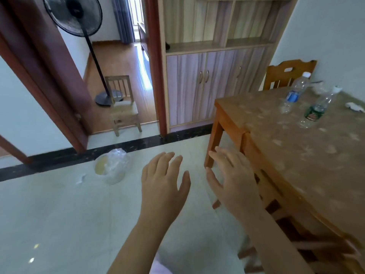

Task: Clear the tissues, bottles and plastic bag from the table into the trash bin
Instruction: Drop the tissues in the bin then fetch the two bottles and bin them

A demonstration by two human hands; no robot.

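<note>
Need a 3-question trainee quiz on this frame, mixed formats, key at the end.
1. True or false: the blue-label bottle and the green-label bottle both stand upright on the table.
2. Where is the trash bin? A) on the table; B) on the floor, left of both hands; C) inside the cabinet.
3. Fill in: the left hand and the right hand, fingers spread, hold ____.
Key: 1 true; 2 B; 3 nothing.
</note>
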